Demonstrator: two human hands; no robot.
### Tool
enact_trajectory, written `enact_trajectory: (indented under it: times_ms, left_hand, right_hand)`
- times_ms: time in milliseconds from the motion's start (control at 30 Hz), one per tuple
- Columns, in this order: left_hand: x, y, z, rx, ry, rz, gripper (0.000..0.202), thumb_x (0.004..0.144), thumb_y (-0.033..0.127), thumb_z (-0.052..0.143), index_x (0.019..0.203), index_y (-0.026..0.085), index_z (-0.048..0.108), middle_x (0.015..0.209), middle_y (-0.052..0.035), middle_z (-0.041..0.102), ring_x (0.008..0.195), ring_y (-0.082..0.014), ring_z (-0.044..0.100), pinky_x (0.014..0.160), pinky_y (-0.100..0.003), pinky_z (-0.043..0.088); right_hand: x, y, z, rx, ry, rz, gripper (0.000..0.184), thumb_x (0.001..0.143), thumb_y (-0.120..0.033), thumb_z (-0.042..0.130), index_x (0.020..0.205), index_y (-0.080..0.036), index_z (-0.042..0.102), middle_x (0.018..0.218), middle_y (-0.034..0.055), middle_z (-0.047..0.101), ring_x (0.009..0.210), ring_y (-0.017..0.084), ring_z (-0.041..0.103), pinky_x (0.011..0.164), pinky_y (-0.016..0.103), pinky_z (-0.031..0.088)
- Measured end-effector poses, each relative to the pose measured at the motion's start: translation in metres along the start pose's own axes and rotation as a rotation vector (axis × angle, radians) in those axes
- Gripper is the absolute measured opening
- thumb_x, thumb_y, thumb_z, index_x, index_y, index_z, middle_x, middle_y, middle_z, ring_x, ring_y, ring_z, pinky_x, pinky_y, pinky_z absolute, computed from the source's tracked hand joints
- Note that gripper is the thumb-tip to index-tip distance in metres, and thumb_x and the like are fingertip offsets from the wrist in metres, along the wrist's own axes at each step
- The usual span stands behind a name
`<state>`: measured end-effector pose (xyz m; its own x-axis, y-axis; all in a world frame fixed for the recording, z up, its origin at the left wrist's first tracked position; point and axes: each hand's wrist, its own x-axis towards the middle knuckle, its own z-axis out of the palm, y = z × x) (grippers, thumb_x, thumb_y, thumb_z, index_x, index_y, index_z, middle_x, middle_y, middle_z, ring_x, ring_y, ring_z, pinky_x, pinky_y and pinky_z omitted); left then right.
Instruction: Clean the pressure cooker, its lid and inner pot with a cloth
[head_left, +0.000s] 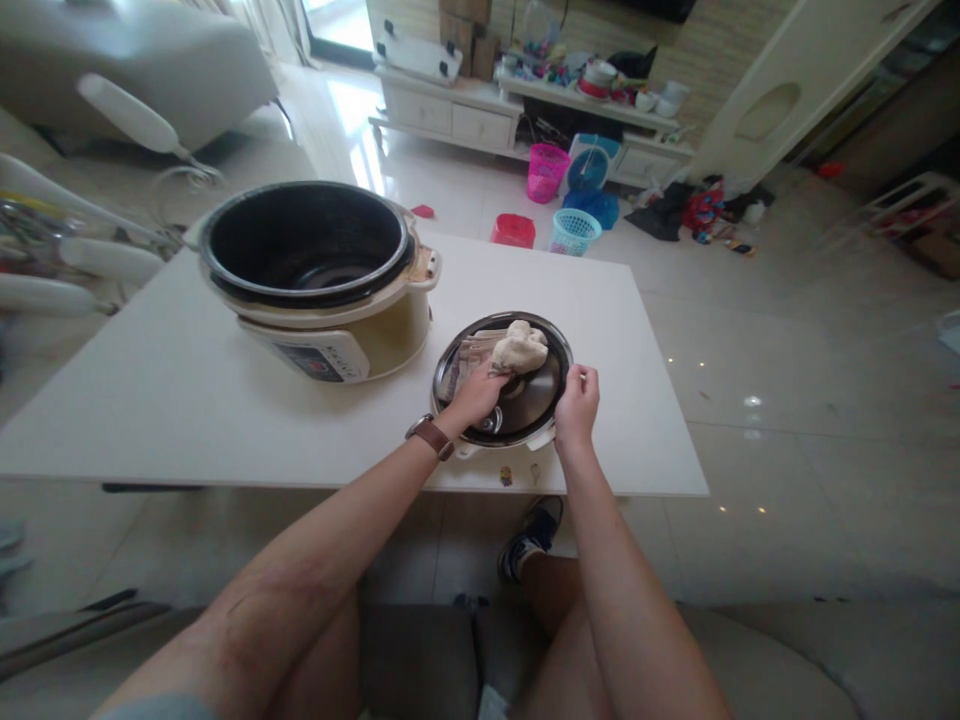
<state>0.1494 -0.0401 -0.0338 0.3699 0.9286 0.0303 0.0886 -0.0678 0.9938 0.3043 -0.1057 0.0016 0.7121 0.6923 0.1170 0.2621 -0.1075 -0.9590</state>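
Observation:
A round pressure-cooker lid (536,405) lies with its dark metal inner side up, close to the table's front edge. My right hand (577,405) is closed on the lid's right rim. Over the lid, my left hand (480,395) grips a bunched cream cloth (519,348); its fingertips are partly hidden. A flatter striped part of cloth (472,352) spreads over the lid's upper left. Left of the lid stands the electric pressure cooker (390,330), its top uncovered and its dark inner pot (300,240) showing.
Two small stickers or marks (506,476) are on the white table (180,400) near its front edge. A white fan-like stand with blades (127,112) is at the left. Beyond the table are a pink basket (547,172), a light-blue basket (574,232) and a red stool (514,231).

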Motion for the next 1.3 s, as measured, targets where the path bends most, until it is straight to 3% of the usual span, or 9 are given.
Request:
enact_trajectory:
  times_ms: [233,467,633,800,867,933,1067,1167,1300]
  left_hand:
    - [-0.008,0.017,0.004,0.097,-0.133,0.091,0.051,0.085,0.027,0.065,0.134,0.023,0.076,0.162,-0.0063,0.056,0.157,-0.0350,0.041,0.136,-0.051,0.013]
    - [-0.027,0.028,-0.007,0.017,-0.307,0.025,0.047,0.074,0.027,0.078,0.120,0.026,0.082,0.160,-0.0056,0.057,0.164,-0.0410,0.026,0.135,-0.054,0.008]
    - [-0.037,0.036,-0.017,-0.089,-0.357,-0.036,0.040,0.066,0.021,0.084,0.105,0.028,0.085,0.147,-0.0060,0.069,0.161,-0.0409,0.033,0.135,-0.051,0.010]
    - [-0.035,0.038,-0.029,-0.214,-0.435,-0.106,0.028,0.071,0.020,0.082,0.098,0.026,0.085,0.123,-0.0060,0.081,0.144,-0.0382,0.057,0.133,-0.049,0.023]
    - [-0.033,0.036,-0.034,-0.329,-0.382,-0.183,0.026,0.071,0.019,0.082,0.096,0.022,0.085,0.114,-0.0074,0.083,0.138,-0.0375,0.062,0.130,-0.049,0.029]
    - [-0.030,0.036,-0.038,-0.493,-0.251,-0.314,0.027,0.073,0.020,0.080,0.099,0.019,0.084,0.108,-0.0103,0.084,0.133,-0.0373,0.067,0.127,-0.051,0.035]
    - [-0.022,0.045,-0.047,-0.903,-0.079,-0.525,0.035,0.087,0.028,0.066,0.115,0.010,0.078,0.108,-0.0168,0.083,0.119,-0.0355,0.075,0.118,-0.056,0.048]
    - [-0.016,0.056,-0.056,-1.125,-0.022,-0.495,0.045,0.093,0.033,0.057,0.128,0.010,0.073,0.116,-0.0170,0.081,0.119,-0.0342,0.075,0.115,-0.057,0.051]
    - [-0.013,0.065,-0.064,-1.226,0.045,-0.449,0.048,0.095,0.034,0.053,0.134,0.011,0.069,0.120,-0.0158,0.080,0.121,-0.0347,0.074,0.114,-0.059,0.052]
  right_hand:
    - [0.001,0.003,-0.002,0.046,0.007,0.006,0.039,0.091,-0.061,0.052,0.093,-0.023,0.059,0.090,0.0004,0.064,0.093,0.019,0.056,0.089,0.033,0.044]
    - [0.007,0.011,0.000,0.140,0.037,0.119,0.035,0.087,-0.058,0.057,0.092,-0.023,0.059,0.088,-0.0015,0.063,0.090,0.018,0.058,0.085,0.031,0.045]
    - [0.011,0.019,-0.001,0.140,0.079,0.187,0.028,0.088,-0.052,0.057,0.090,-0.024,0.058,0.087,-0.0028,0.061,0.091,0.017,0.058,0.084,0.030,0.046]
    - [0.010,0.012,-0.002,0.112,0.074,0.190,0.028,0.087,-0.051,0.056,0.091,-0.023,0.059,0.088,-0.0023,0.061,0.092,0.018,0.058,0.086,0.030,0.045]
    - [0.009,0.008,-0.003,0.102,0.058,0.192,0.028,0.087,-0.051,0.056,0.091,-0.023,0.059,0.087,-0.0023,0.061,0.091,0.018,0.058,0.085,0.030,0.044]
    - [0.009,0.006,-0.004,0.093,0.043,0.194,0.029,0.087,-0.052,0.056,0.091,-0.023,0.059,0.086,-0.0025,0.061,0.089,0.018,0.057,0.084,0.030,0.043]
    - [0.008,0.002,-0.004,0.079,0.036,0.215,0.032,0.088,-0.054,0.059,0.093,-0.023,0.060,0.085,-0.0025,0.062,0.089,0.018,0.056,0.082,0.030,0.044]
    - [0.008,0.001,-0.004,0.084,0.050,0.229,0.032,0.089,-0.054,0.058,0.094,-0.023,0.061,0.086,-0.0017,0.063,0.089,0.018,0.057,0.082,0.031,0.045]
    - [0.008,0.003,-0.004,0.072,0.058,0.204,0.031,0.090,-0.052,0.056,0.095,-0.022,0.062,0.086,-0.0006,0.064,0.088,0.019,0.058,0.084,0.031,0.045]
